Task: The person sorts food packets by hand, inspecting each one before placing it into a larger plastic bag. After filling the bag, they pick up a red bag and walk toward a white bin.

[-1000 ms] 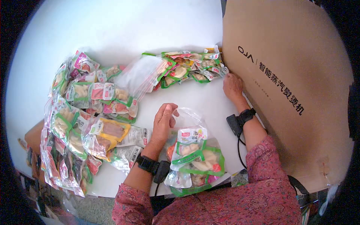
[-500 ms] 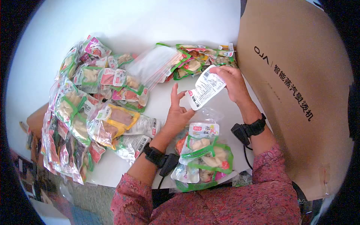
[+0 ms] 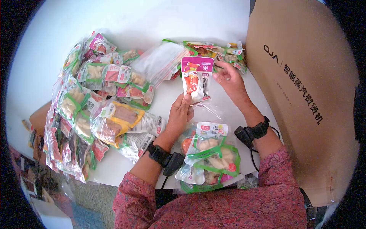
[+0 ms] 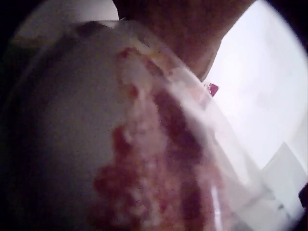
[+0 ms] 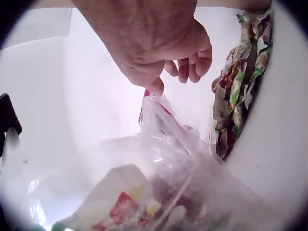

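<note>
A small purple-and-white packet (image 3: pixel 197 72) is pinched at its lower edge by the left hand (image 3: pixel 178 118), its picture side facing up. Just right of the packet, the right hand (image 3: pixel 233 84) has its fingers parted and loosely bent, with nothing held. Below both hands lies a clear bag of food packets (image 3: pixel 211 152) at the table's near edge. In the left wrist view, clear plastic with red contents (image 4: pixel 144 183) covers much of the left hand (image 4: pixel 185 33). The right wrist view shows the right hand (image 5: pixel 159 43) above the clear bag (image 5: pixel 168 149).
Filled bags of packets (image 3: pixel 72 107) cover the left side of the white table (image 3: pixel 126 17). Flat clear bags (image 3: pixel 154 63) lie at the centre back, beside a pile of packets (image 3: pixel 232 57). A large cardboard box (image 3: pixel 297 87) stands along the right.
The right hand has brought a packet from the back pile and let go of it. The left hand now holds it, and its printed text side has given way to the purple picture side.
</note>
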Motion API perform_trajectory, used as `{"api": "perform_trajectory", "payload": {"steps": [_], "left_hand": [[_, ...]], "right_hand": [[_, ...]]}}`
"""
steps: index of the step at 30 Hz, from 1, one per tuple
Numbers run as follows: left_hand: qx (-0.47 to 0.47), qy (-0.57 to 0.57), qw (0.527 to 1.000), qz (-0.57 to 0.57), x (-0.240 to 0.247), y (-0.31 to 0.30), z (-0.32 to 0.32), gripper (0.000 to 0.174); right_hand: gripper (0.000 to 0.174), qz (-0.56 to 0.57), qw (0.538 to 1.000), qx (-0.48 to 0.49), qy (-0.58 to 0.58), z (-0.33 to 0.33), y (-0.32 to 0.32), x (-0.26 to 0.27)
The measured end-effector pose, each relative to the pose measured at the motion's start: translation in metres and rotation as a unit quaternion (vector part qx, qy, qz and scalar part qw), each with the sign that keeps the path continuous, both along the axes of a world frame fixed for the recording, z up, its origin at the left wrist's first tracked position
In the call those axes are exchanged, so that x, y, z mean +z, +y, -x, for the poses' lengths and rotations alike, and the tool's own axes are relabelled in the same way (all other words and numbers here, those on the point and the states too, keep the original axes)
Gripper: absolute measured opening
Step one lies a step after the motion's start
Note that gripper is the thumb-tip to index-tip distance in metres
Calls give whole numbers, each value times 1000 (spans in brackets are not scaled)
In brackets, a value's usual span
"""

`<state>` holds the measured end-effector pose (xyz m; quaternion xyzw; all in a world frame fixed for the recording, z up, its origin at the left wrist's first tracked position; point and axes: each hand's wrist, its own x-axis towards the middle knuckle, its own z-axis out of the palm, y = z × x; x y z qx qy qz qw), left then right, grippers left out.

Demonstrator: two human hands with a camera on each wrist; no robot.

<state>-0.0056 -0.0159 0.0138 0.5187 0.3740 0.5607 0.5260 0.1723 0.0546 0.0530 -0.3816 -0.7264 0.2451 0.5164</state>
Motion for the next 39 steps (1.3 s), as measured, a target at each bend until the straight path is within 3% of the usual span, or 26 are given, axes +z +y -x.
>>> {"api": "perform_trajectory", "payload": {"steps": [2, 3, 4, 12, 16, 18, 22, 27, 34, 39], "left_hand": [[-27, -4, 1000, 15, -4, 2, 1, 36], [-55, -8, 998, 30, -2, 2, 1, 36], [-55, -8, 998, 30, -1, 1, 1, 36], [-92, 2, 994, 51, -13, 7, -3, 27], [-93, 12, 994, 61, -19, 10, -4, 28], [-86, -82, 992, 45, -22, 11, -12, 24], [-82, -25, 994, 72, -17, 10, -1, 21], [-49, -105, 989, 93, -17, 11, 1, 14], [-45, -77, 992, 91, -15, 10, 0, 19], [-18, -157, 983, 93, -12, 10, 0, 18]], "right_hand": [[35, -44, 999, 21, 14, 1, 2, -5], [31, 99, 988, 87, 75, 4, -4, -4], [28, 240, 950, 150, 134, 6, -8, -4], [23, 223, 957, 116, 146, 11, -19, -1], [22, 197, 971, 98, 90, 15, -24, 2], [21, 184, 976, 98, 66, 14, -21, 0], [23, 158, 971, 174, 52, 14, -12, -12], [32, 176, 952, 250, 27, 19, -21, -11], [30, 185, 954, 237, 3, 21, -24, -7], [28, 159, 961, 226, 4, 20, -14, -22]]}}
